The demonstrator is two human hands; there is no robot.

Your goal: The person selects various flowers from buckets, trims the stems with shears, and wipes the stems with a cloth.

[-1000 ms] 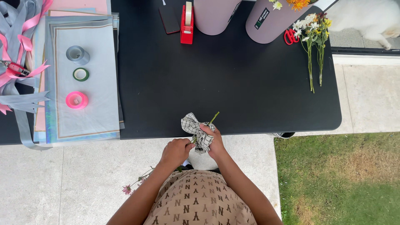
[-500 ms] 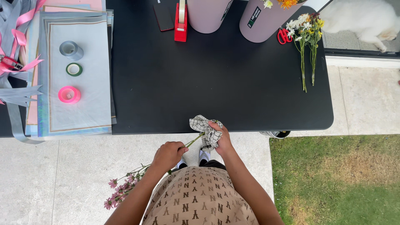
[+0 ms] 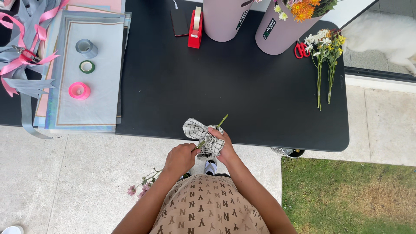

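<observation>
My left hand (image 3: 180, 158) grips a thin green flower stem (image 3: 222, 121) just below the front edge of the black table (image 3: 242, 82). The stem's pink blooms (image 3: 138, 190) hang down to the left, near my left forearm. My right hand (image 3: 221, 145) is closed around a black-and-white checked cloth (image 3: 200, 132) wrapped about the same stem, whose cut end pokes out up and right over the table edge. Both hands sit close together in front of my patterned brown top.
Grey and pink wrapping sheets (image 3: 97, 39) hold three tape rolls (image 3: 79, 91); pink and grey ribbons (image 3: 24, 56) lie far left. A red tape dispenser (image 3: 195, 28), two mauve buckets (image 3: 279, 32), red scissors (image 3: 301, 50) and cut flowers (image 3: 324, 60) sit at the back. A white animal (image 3: 385, 37) lies right.
The stem has slid left through the cloth. My left hand moved slightly left, and the pink blooms now hang below my left forearm.
</observation>
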